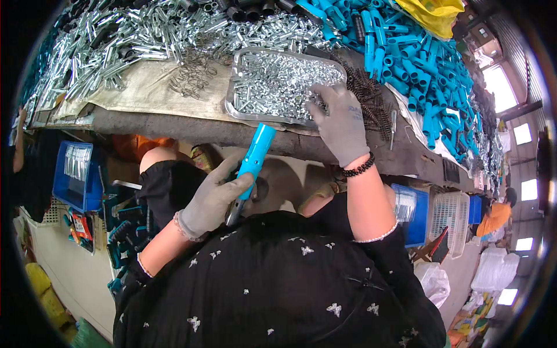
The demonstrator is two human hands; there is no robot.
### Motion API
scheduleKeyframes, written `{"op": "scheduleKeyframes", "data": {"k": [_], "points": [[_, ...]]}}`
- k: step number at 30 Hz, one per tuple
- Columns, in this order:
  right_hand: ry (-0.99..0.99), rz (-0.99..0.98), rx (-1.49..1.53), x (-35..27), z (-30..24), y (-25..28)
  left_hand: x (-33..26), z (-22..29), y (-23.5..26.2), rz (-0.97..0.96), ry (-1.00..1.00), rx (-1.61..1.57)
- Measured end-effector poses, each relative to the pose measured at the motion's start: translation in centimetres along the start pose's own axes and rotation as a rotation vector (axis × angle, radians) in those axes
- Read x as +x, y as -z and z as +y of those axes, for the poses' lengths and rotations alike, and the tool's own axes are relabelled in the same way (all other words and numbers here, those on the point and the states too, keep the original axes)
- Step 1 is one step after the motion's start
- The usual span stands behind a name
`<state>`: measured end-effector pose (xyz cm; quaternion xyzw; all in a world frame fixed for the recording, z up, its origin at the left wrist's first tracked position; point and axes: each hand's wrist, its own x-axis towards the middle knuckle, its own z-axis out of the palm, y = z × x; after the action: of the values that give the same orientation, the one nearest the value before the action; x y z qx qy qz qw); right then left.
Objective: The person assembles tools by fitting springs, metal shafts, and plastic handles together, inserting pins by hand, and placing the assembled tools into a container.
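Observation:
My left hand (210, 200), in a grey glove, is wrapped round a teal plastic tube (256, 149) with a few holes in its side. The tube slants up and away, and a dark metal end shows below the fingers. Over the right part of a clear tray (235, 107) hangs my gloved right hand (339, 119), its thumb and fingers bent down toward small silvery metal pieces (278, 84). Whether a piece sits between those fingertips is too small to tell. Dark coil springs (376, 113) lie just right of this hand.
Long silvery metal parts (145, 43) heap up at the far left, beside thin wire springs (194, 78). Teal tubes (415, 66) pile at the right, near a screwdriver (394, 129). Blue crates (78, 194) stand low on both sides. A person in orange (494, 219) is far right.

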<state>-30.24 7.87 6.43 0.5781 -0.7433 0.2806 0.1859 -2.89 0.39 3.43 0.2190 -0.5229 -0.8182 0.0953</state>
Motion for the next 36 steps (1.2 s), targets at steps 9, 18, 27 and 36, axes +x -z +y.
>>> {"op": "scheduleKeyframes", "data": {"k": [9, 18, 27, 36], "points": [[-0.164, -0.019, 0.175, 0.0, 1.2, -0.2, 0.3, 0.0, -1.3, -0.023, 0.061, -0.164], [-0.352, -0.196, 0.865, -3.6, -7.2, 2.9, 0.2, -0.5, -1.6, 0.031, 0.025, -0.182], [-0.16, -0.213, 0.745, -6.9, -8.4, 1.4, 0.4, -1.7, -1.2, -0.056, 0.02, -0.313], [-0.752, -0.438, 1.469, -7.2, -8.8, 0.3, 0.1, -2.4, -0.7, 0.169, -0.511, 0.53]]}}
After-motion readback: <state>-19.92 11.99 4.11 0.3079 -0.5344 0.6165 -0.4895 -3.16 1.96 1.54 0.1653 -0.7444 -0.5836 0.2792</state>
